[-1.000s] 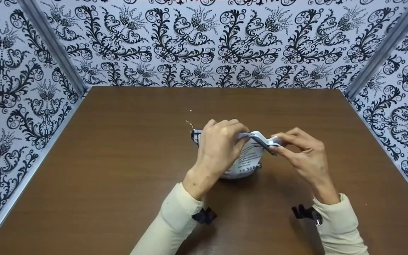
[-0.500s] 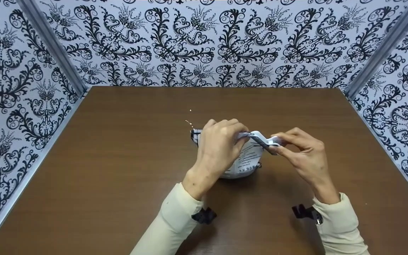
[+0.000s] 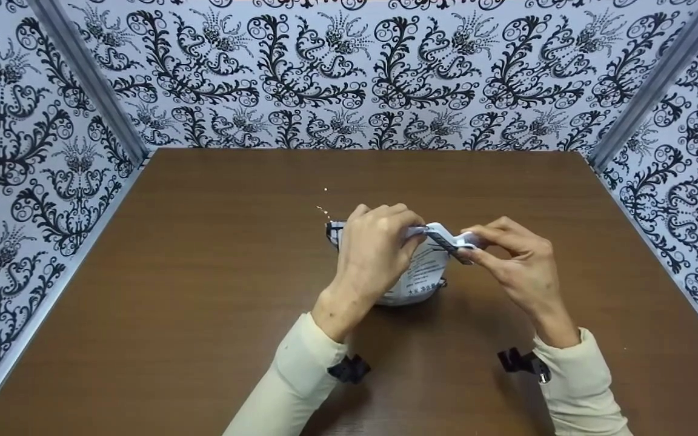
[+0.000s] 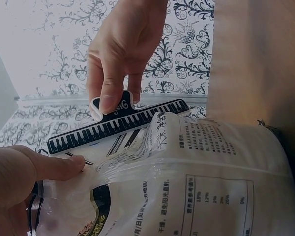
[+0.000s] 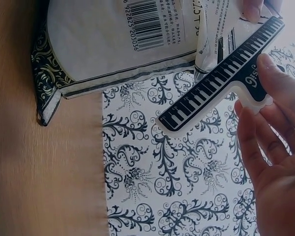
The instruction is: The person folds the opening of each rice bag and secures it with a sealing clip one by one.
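A white printed plastic bag of rice (image 3: 420, 275) stands on the table, its top gathered and folded over. My left hand (image 3: 373, 254) grips this top from above, and in the left wrist view the thumb (image 4: 64, 167) presses on the plastic. With thumb and fingers, my right hand (image 3: 521, 260) pinches the handles of a long bag clip (image 3: 446, 243). Piano keys are printed along the clip's black-and-white bar, which lies across the folded top in the left wrist view. The far side of the bag is hidden behind my left hand.
A few small pale grains (image 3: 323, 210) lie on the brown wooden table (image 3: 203, 272) just beyond the bag's left corner. Black-and-white patterned walls (image 3: 349, 72) close off the back and both sides. A black wrist mount (image 3: 349, 368) sits under each cuff.
My right hand has shifted very slightly left with the clip. The left hand and the bag have stayed in place.
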Demonstrator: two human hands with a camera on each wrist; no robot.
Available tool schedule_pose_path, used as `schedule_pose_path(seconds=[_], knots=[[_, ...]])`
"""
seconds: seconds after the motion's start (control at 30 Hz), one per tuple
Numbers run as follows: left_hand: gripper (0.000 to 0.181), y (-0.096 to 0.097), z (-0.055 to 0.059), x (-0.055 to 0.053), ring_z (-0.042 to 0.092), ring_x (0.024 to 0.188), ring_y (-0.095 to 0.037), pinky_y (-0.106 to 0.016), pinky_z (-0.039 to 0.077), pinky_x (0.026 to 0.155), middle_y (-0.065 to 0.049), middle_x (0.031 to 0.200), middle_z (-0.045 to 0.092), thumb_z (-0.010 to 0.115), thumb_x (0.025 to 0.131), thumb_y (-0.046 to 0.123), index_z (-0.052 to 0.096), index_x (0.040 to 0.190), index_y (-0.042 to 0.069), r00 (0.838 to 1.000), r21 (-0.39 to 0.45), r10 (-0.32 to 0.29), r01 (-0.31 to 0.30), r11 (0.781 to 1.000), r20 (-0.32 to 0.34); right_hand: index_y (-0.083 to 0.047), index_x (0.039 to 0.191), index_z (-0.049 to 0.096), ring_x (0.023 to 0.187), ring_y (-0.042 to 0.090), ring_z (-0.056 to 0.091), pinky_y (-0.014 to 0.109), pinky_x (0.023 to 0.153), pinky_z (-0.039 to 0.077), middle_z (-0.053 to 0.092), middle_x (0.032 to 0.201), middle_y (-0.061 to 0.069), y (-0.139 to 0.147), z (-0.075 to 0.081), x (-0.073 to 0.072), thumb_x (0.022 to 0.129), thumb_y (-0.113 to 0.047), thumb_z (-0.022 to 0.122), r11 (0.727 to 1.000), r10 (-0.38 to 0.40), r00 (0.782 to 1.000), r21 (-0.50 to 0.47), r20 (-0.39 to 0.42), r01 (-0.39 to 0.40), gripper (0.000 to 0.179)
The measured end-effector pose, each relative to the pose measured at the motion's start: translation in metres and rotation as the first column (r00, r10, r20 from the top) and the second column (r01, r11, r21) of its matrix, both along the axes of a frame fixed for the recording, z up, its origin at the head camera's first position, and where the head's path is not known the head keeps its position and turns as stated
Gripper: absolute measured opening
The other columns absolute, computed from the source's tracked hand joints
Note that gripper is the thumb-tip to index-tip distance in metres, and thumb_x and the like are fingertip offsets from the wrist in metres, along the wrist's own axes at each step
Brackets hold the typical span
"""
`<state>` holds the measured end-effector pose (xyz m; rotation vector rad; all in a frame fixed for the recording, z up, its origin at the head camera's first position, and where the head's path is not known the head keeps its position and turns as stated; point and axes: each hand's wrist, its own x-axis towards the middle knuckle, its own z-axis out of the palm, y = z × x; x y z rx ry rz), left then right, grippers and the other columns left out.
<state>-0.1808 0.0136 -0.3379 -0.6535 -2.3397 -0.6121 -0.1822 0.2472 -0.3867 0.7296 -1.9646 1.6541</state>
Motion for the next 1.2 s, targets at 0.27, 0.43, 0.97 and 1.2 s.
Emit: schedule_pose_path(seconds=[0.27, 0.43, 0.97, 1.2], knots=[[0.008, -0.0006, -0.0009, -0.0008, 0.073, 0.081, -0.007, -0.03, 0.041, 0.065, 0.013, 0.089, 0.079, 0.083, 0.088, 0.026, 0.082, 0.095, 0.023, 1.0, 0.0, 0.001, -0.001, 1.0, 0.003, 0.013, 0.103, 0.077, 0.083, 0.011, 0.074, 0.024, 0.072, 0.062, 0.072, 0.091, 0.01, -0.0008, 0.0002, -0.001, 0.074, 0.019, 0.082, 1.0, -0.016, 1.0, 0.019, -0.009, 0.016, 0.03], [0.009, -0.0009, -0.0011, -0.0003, 0.074, 0.081, -0.008, -0.03, 0.042, 0.066, 0.013, 0.089, 0.078, 0.084, 0.087, 0.024, 0.082, 0.095, 0.022, 1.0, 0.008, -0.007, 0.007, 1.0, -0.001, 0.015, 0.103, 0.076, 0.083, 0.011, 0.074, 0.024, 0.072, 0.062, 0.072, 0.091, 0.01, -0.0013, -0.0003, -0.0017, 0.073, 0.02, 0.081, 1.0, -0.009, 1.0, 0.012, -0.022, 0.01, 0.03], [0.011, -0.0003, -0.0011, 0.0, 0.073, 0.08, -0.008, -0.031, 0.041, 0.066, 0.012, 0.088, 0.078, 0.085, 0.085, 0.026, 0.082, 0.095, 0.021, 1.0, 0.001, -0.003, 0.003, 1.0, -0.008, 0.013, 0.105, 0.076, 0.087, 0.009, 0.073, 0.023, 0.078, 0.062, 0.072, 0.093, 0.006, -0.0043, 0.0047, -0.0014, 0.073, 0.02, 0.081, 0.996, -0.037, 0.998, 0.078, -0.045, 0.04, 0.033], [0.012, 0.0006, -0.0006, 0.0, 0.073, 0.08, -0.009, -0.03, 0.041, 0.065, 0.012, 0.088, 0.079, 0.086, 0.085, 0.025, 0.082, 0.095, 0.021, 1.0, 0.0, -0.003, 0.003, 1.0, -0.013, 0.012, 0.106, 0.076, 0.086, 0.009, 0.073, 0.024, 0.077, 0.062, 0.071, 0.093, 0.008, -0.0046, 0.0058, -0.0005, 0.074, 0.02, 0.081, 0.996, -0.036, 0.999, 0.074, -0.041, 0.039, 0.033]])
